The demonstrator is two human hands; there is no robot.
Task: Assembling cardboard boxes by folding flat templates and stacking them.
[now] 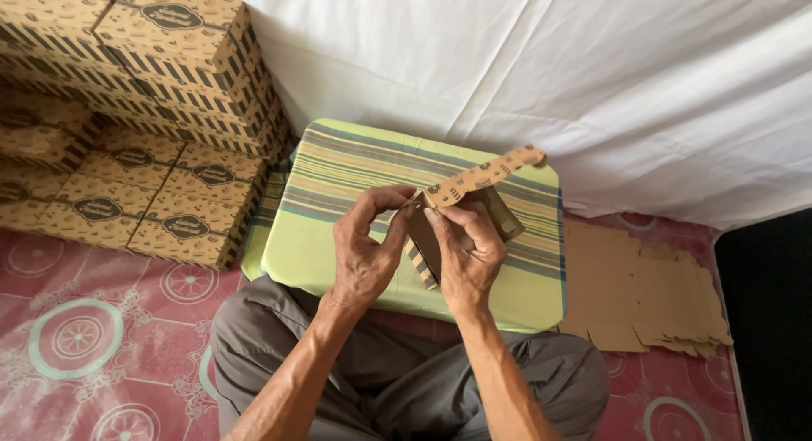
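Note:
A half-folded brown cardboard box (499, 217) with striped edges and a patterned flap is held over a green striped cushion (355, 170). My left hand (365, 242) pinches its left corner with thumb and fingers. On the near side, my right hand (463, 255) grips it, fingers pressing a panel. One long patterned flap (486, 175) sticks up and to the right.
Finished patterned brown boxes (161, 128) are stacked in rows at the left against a white sheet (550, 60). Flat unfolded cardboard blanks (643, 293) lie on the red patterned floor (93, 323) at the right. My crossed legs in grey trousers (406, 382) sit below the cushion.

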